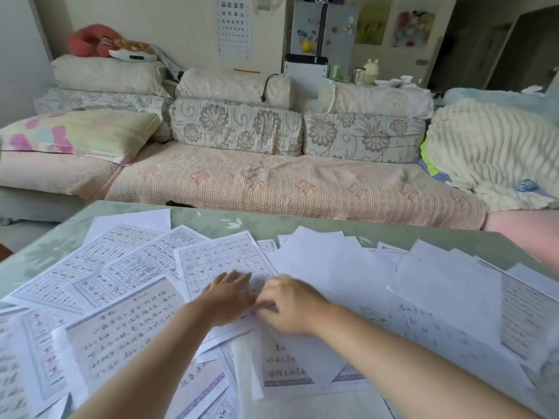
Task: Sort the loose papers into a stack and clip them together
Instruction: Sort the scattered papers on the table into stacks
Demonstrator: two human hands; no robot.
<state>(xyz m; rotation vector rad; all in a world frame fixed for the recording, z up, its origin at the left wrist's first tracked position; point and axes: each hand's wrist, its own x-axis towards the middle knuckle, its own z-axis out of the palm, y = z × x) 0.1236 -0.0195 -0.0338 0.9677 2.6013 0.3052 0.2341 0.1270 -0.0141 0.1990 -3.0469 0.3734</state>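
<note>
Head view, looking down over both forearms. The loose papers (121,267) lie unsorted across most of the green table (211,219), overlapping at all angles. I see printed practice sheets on the left and along the near edge, and blank white sheets (332,267) on the right.

The left hand (228,293) rests palm down on a grid-printed sheet (223,258) at the table's centre, with its fingers straight and slightly spread. The right hand (290,306) is just beside it, at that sheet's lower right edge. Its fingers curl down toward the paper, but they are blurred, so I cannot tell whether they pinch a sheet.

A sofa (272,182) with floral cushions stands beyond the table's far edge.
</note>
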